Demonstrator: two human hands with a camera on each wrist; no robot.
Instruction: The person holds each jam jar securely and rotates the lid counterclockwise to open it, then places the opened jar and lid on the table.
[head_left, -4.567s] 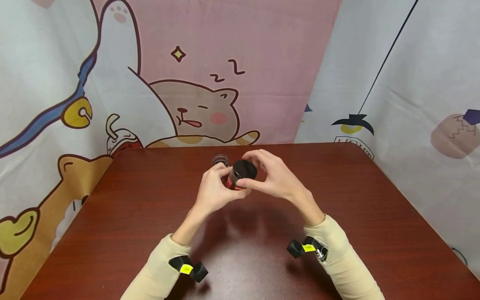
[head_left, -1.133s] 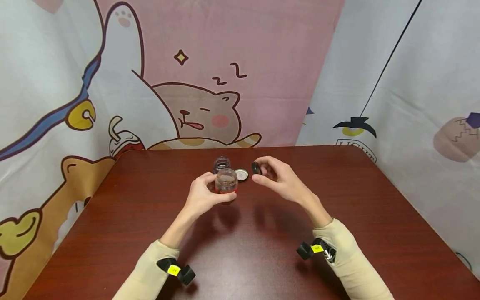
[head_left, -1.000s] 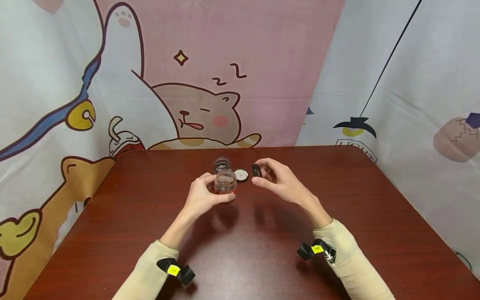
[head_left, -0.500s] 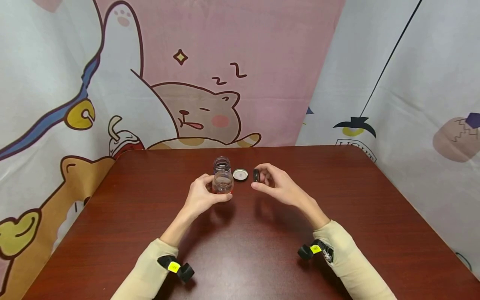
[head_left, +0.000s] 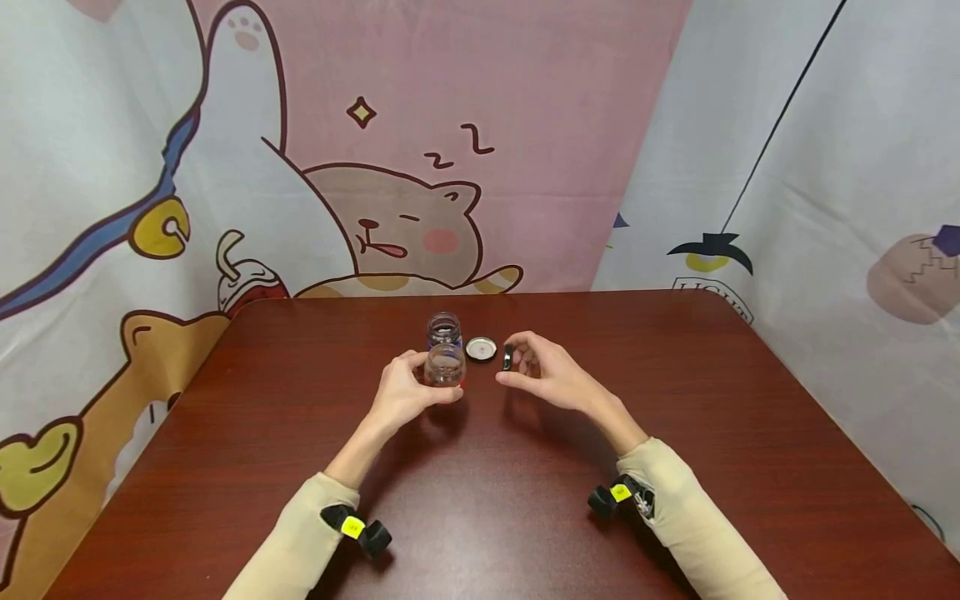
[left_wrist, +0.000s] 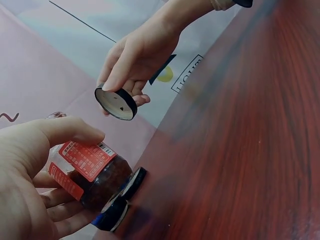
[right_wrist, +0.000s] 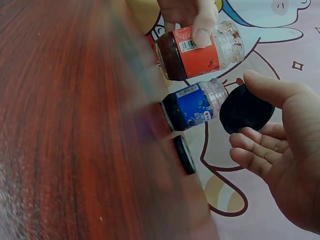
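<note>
My left hand (head_left: 401,392) grips a glass jar with a red label (right_wrist: 200,52), its mouth uncovered and reddish-brown residue inside the neck. Whether its base touches the table cannot be told. To the right, my right hand (head_left: 551,375) pinches a black lid (head_left: 508,358) by its rim, held on edge; its pale inside (left_wrist: 116,103) faces the left wrist camera. Just behind the red-labelled jar stands a second, uncapped jar with a blue label (right_wrist: 192,107) and dark contents. Its neighbour on the right is another lid (head_left: 481,349), lying with the pale inside up.
Both jars are near the far part of a brown wood-grain table (head_left: 480,500). Beyond its back edge hangs a cloth backdrop (head_left: 555,150) printed with cartoon animals. Each sleeved forearm carries a black wrist camera (head_left: 356,529).
Earlier my right hand was on the black lid atop the red-labelled jar; now the lid is off, in that hand. Lately both hands have come slightly lower, the jar shifting a little left.
</note>
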